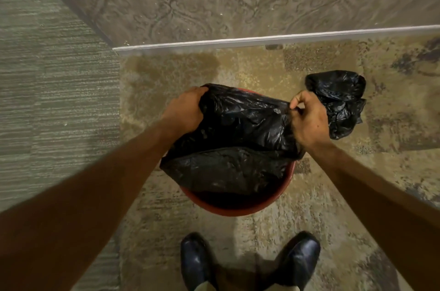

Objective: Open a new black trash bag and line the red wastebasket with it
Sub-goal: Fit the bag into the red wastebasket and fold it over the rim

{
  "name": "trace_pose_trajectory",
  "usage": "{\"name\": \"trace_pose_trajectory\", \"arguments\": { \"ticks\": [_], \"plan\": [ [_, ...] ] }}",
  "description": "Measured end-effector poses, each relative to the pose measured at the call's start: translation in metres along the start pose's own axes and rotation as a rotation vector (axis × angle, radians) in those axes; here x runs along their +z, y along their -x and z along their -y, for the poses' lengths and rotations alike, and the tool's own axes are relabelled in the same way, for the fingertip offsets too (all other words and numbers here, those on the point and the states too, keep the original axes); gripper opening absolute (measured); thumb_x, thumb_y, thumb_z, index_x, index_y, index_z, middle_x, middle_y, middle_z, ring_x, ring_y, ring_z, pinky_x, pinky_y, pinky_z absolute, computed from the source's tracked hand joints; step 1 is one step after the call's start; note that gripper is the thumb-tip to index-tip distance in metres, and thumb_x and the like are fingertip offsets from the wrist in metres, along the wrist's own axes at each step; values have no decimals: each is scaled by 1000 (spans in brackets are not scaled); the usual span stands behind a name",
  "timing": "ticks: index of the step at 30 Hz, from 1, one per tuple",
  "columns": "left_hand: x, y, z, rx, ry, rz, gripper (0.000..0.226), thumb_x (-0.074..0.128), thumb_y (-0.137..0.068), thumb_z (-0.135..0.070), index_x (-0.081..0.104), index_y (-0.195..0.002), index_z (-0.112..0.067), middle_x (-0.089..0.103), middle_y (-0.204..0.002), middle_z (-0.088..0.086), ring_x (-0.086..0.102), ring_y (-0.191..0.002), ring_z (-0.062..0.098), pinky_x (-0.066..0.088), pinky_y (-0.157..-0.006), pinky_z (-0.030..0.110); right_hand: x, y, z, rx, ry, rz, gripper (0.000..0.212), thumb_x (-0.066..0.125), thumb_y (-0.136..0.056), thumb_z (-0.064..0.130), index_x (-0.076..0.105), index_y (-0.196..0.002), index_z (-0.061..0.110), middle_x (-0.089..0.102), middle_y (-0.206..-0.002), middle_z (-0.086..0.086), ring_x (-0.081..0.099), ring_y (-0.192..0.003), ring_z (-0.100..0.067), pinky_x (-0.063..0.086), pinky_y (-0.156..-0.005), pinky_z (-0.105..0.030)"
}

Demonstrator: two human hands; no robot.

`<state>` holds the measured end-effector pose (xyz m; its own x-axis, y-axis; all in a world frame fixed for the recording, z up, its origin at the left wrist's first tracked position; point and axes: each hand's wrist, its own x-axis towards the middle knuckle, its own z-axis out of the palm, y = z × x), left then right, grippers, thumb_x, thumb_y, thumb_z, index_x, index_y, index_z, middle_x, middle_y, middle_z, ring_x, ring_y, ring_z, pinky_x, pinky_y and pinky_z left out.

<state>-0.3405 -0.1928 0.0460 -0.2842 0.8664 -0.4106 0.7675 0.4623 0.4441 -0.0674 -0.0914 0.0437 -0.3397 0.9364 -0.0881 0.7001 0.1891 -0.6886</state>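
The black trash bag (238,128) is spread over the mouth of the red wastebasket (238,208), covering its far and middle portion; the near rim remains exposed. The left hand (184,109) is closed on the bag's far-left edge. The right hand (308,117) pinches the bag's right edge between thumb and fingers. The wastebasket stands on the patterned rug (297,224), near its far edge. A second crumpled black bag (338,100) lies on the rug just right of the right hand.
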Motion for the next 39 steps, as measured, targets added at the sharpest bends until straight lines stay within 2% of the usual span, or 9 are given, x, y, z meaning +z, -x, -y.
{"name": "trace_pose_trajectory", "arguments": {
  "ticks": [9,12,16,19,22,27,32,36,39],
  "plan": [
    [-6,-14,9,-195,111,57,39,47,-84,-6,73,-112,-10,73,-104,17,67,-92,34,55,-80,37,25,-52,-19,156,203,217,29,53,-97,5,78,-108,16,69,-118,-11,65,-107,-28,51,-99,-33],
    [-6,3,24,-229,206,84,35,46,-89,-5,75,-108,-11,74,-96,13,69,-88,30,57,-80,40,20,-39,-26,256,96,394,28,56,-95,-2,77,-93,16,74,-99,-2,68,-92,-22,56,-92,-32],
    [-1,47,43,-190,378,58,39,46,-95,2,70,-123,-14,70,-108,-7,62,-103,13,44,-88,22,-1,-3,-33,364,-75,407,11,62,-96,9,68,-92,17,66,-80,11,62,-73,-7,49,-58,-4],
    [11,80,58,-169,493,9,34,53,-96,2,68,-122,-17,69,-96,-28,65,-94,-1,51,-86,15,-8,23,-40,491,-248,411,10,64,-96,17,69,-87,16,73,-77,2,69,-64,-13,54,-53,-21],
    [36,103,71,-247,564,-133,27,57,-97,-4,68,-119,-15,70,-101,-11,68,-100,16,55,-92,39,-8,46,-42,675,-557,420,25,55,-101,21,72,-88,7,73,-81,-8,68,-71,-20,57,-63,-34],
    [57,126,68,-565,807,-232,24,56,-98,-23,62,-121,-18,71,-102,6,71,-90,26,58,-72,42,-12,61,-42,825,-766,399,43,54,-101,32,63,-122,-4,71,-116,-13,68,-96,-31,58,-75,-42],
    [64,158,73,-717,763,-156,32,55,-94,-37,74,-96,-12,77,-88,9,74,-84,29,62,-71,47,-13,65,-31,883,-728,290,13,63,-96,13,58,-86,7,73,-99,-17,73,-74,-31,61,-62,-42],
    [71,182,64,-777,884,-69,21,56,-99,-19,72,-93,-6,74,-78,14,73,-69,33,60,-57,41,-13,74,-30,982,-672,238,21,60,-94,0,58,-75,10,71,-82,-13,70,-59,-26,59,-55,-36],
    [83,199,56,-1029,900,60,28,48,-103,-26,66,-98,-5,69,-74,12,68,-51,27,53,-55,33,-18,85,-30,1037,-379,399,18,55,-97,8,61,-80,6,64,-81,-13,65,-63,-29,55,-57,-36]
  ]
}}
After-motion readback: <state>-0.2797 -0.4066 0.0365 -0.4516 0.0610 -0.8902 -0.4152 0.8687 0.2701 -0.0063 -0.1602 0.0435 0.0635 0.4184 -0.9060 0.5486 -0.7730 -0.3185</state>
